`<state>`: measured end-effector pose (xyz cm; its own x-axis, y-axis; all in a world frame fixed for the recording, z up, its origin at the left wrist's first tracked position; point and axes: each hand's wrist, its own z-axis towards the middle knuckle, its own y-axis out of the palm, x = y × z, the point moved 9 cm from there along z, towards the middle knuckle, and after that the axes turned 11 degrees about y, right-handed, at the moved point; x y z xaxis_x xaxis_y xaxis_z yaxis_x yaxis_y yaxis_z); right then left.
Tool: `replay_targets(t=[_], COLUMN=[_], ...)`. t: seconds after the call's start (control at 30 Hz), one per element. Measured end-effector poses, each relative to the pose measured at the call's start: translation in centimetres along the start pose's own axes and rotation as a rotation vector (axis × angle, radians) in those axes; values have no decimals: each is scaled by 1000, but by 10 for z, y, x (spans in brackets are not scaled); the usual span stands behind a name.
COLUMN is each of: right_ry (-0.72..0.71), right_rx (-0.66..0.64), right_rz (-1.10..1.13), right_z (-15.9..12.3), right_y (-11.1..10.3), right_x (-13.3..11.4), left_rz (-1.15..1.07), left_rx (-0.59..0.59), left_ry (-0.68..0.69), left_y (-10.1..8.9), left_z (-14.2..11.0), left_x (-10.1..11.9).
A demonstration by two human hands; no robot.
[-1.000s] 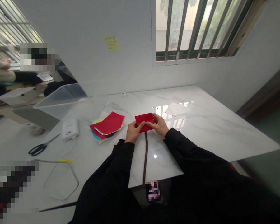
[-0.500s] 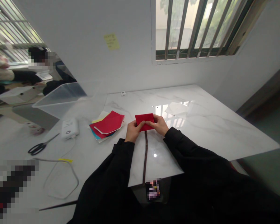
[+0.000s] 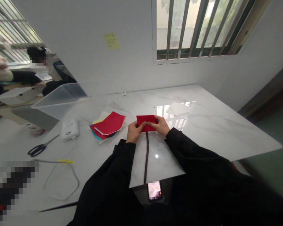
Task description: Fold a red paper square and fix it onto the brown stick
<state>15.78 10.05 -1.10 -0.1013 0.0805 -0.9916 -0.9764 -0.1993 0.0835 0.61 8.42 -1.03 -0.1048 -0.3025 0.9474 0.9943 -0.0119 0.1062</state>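
Red paper [image 3: 145, 119], a small folded-looking piece, is held up over the middle of a white marbled tabletop [image 3: 226, 128], between its far edge at the wall and its near edge by the person. Left hand [image 3: 133, 131] and right hand [image 3: 162, 126] both grasp it, one at each side; the thumbs press on its front, their tips nearly meeting at the middle. The other fingers are mostly hidden behind the paper, so their exact curl cannot be told, nor can any fold on the back.

Below the paper, a thin brown stick [image 3: 146, 157] runs down to the tabletop's near edge; its upper end stops at or behind the paper, and whether they touch is unclear. Under that edge is a phone [image 3: 154, 190], its screen blurred out. Dark sleeves [image 3: 108, 175] cover the arms and hide part of the near edge.

Left of the hands lies a loose stack of coloured sheets [image 3: 110, 124], red uppermost, the lower ones mostly covered. Farther left are a white device [image 3: 70, 129] with a cable, its markings unreadable, and black-handled scissors [image 3: 39, 150]. A pale sheet [image 3: 178, 109] near the far edge half merges with window reflections. Pixel blocks mask something at lower left.
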Motion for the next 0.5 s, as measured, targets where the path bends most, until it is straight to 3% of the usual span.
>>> replay_targets(t=[0.23, 0.5], right_ry=[16, 139], right_rx=[-18, -98], right_rz=[39, 130], right_z=[1, 1], right_y=[1, 4], right_x=[1, 5], left_rz=[8, 4], left_rx=[2, 19], left_ry=[-8, 2], left_y=[0, 1], left_z=[-1, -1], left_x=[1, 7])
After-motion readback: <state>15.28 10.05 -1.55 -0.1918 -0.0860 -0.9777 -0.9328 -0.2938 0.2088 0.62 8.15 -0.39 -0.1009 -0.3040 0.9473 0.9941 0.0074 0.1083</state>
